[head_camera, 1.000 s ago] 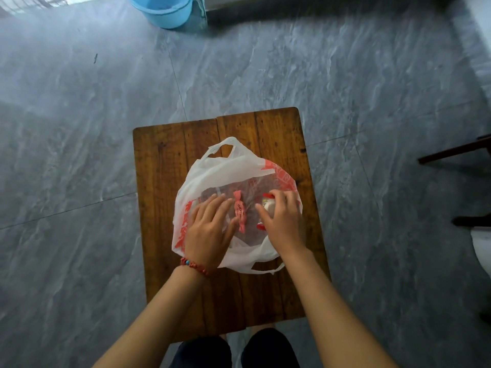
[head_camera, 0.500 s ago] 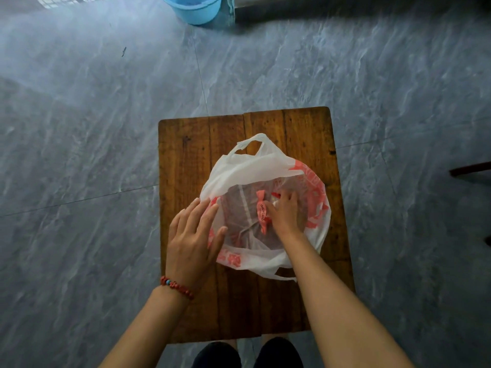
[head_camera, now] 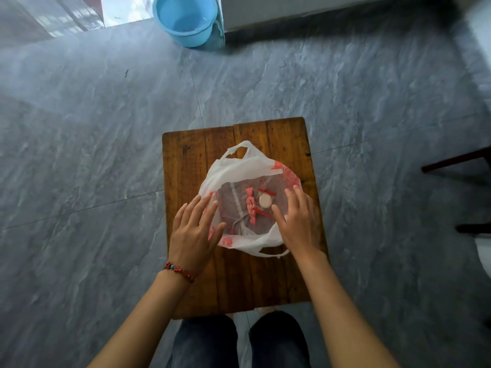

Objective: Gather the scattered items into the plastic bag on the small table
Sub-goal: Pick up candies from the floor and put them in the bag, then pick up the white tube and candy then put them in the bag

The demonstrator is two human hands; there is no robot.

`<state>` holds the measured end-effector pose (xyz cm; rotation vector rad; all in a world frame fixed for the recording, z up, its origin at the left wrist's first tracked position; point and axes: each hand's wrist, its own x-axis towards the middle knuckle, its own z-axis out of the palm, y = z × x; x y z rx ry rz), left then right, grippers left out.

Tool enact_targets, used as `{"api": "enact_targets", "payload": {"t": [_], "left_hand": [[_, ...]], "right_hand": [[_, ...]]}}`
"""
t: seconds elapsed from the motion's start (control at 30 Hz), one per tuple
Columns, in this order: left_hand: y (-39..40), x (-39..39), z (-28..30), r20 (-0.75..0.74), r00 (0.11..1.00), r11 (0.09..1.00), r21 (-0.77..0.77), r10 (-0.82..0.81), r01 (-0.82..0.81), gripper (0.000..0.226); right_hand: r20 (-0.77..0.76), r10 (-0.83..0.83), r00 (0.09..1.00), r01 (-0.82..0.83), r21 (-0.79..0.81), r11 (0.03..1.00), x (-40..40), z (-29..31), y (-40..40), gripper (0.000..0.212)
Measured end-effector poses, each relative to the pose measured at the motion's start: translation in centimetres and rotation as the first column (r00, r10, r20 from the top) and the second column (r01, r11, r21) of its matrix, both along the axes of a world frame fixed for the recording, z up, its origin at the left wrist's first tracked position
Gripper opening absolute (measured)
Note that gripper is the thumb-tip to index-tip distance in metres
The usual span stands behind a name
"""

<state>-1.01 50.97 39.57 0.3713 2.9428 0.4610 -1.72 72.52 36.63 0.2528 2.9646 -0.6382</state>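
A white plastic bag [head_camera: 233, 168] with red print lies open on the small wooden table [head_camera: 186, 160]. Inside it lie a pink wrapped candy [head_camera: 250, 205] and a small round pale item [head_camera: 265, 201] with a red wrapper beside it. My left hand [head_camera: 195, 231] rests flat with spread fingers on the bag's left rim. My right hand [head_camera: 299, 221] lies with straight fingers over the bag's right rim, holding nothing.
A blue bucket [head_camera: 186, 19] stands on the grey tiled floor at the back. Dark furniture legs [head_camera: 457, 163] show at the right edge. My knees [head_camera: 239, 341] are just below the table's near edge.
My right hand has come out of the bag, leaving the round item inside, and now lies on the right rim. My left hand stays at the left rim.
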Motion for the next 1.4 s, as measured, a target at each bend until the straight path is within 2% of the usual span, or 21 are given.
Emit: {"api": "enact_targets", "payload": {"t": [0.1,0.2,0.33,0.5,0.6,0.73,0.9,1.03,1.17,1.4], "left_hand": [[0.3,0.8,2.6,0.038,0.999,1.000,-0.020,-0.022,0.023,0.060],[0.7,1.5,5.0,0.057,0.996,0.997,-0.023,-0.071,0.073,0.063],[1.2,1.5,7.2,0.069,0.982,0.984,-0.018,-0.178,0.179,0.064],[2.6,0.4,9.0,0.052,0.922,0.921,-0.055,-0.383,0.386,0.061],[3.8,0.5,10.1,0.061,0.868,0.865,-0.071,-0.493,0.496,0.067],[6.7,2.4,11.3,0.072,0.800,0.797,-0.070,-0.596,0.600,0.061],[12.5,8.0,12.8,0.070,0.646,0.643,-0.061,-0.760,0.763,0.069],[17.4,14.3,13.7,0.028,0.527,0.525,-0.039,-0.850,0.850,0.067],[22.4,22.3,14.4,0.004,0.427,0.426,-0.049,-0.904,0.903,0.055],[30.8,35.9,14.4,-0.002,0.194,0.193,-0.053,-0.981,0.980,0.056]], "right_hand": [[-0.019,0.016,1.000,-0.015,0.061,0.998,2.5,3.8,1.4,0.053],[-0.028,-0.056,0.998,0.058,0.086,0.995,5.6,6.8,2.5,0.056],[-0.055,-0.233,0.971,0.237,0.083,0.968,10.1,9.1,3.3,0.055],[-0.074,-0.493,0.867,0.498,0.066,0.865,16.0,10.7,4.2,0.056],[-0.094,-0.623,0.777,0.629,0.056,0.776,20.1,11.6,4.4,0.057],[-0.086,-0.761,0.643,0.766,0.041,0.642,25.9,12.6,4.9,0.060],[-0.094,-0.898,0.430,0.903,0.037,0.428,34.9,14.2,5.6,0.064],[-0.106,-0.957,0.269,0.963,0.046,0.266,42.8,15.0,6.1,0.064],[-0.099,-0.987,0.124,0.992,0.036,0.121,51.9,15.2,6.5,0.059],[-0.113,-0.988,-0.108,0.993,0.028,-0.112,65.6,16.2,8.3,0.059]]}}
